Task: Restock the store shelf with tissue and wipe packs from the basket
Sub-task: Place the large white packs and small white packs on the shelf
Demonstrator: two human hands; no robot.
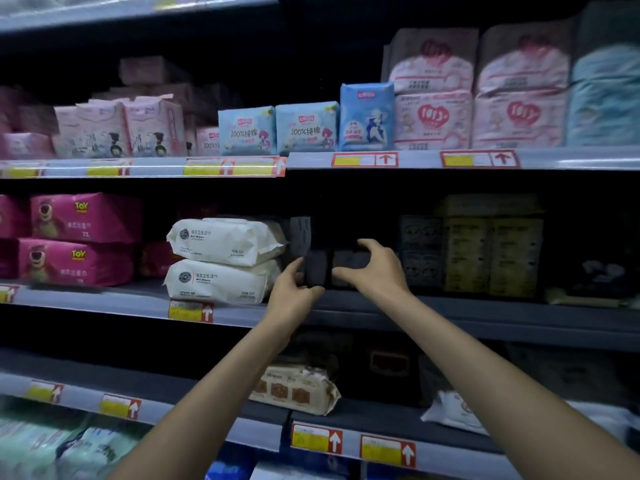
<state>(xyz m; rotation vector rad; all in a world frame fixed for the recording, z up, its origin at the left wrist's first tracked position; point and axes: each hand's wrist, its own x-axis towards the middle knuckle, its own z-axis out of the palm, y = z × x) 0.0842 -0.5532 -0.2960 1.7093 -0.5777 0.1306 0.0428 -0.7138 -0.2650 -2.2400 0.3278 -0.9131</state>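
Both arms reach to the middle shelf (450, 311), where two dark packs stand side by side a little back from its front edge. The left hand (294, 294) pinches the left dark pack (316, 270), thumb up along its left side and fingers curled at its lower front. The right hand (375, 268) grips the right dark pack (349, 259), thumb arched over the top and forefinger hooked across the front. The two packs touch, or nearly do; the dim light hides the seam.

Just left of the left hand, two stacked white wipe packs (225, 242) come close to the front edge, the lower one overhanging a price label (190, 310). An upright dark pack (300, 235) stands between that stack and the held packs. To the right, past a dark gap, yellowish boxes (485, 251) fill the shelf. Behind and above the held packs the bay is open and in shadow up to the underside of the next shelf. Pink packs (79, 237) sit towards the left end.
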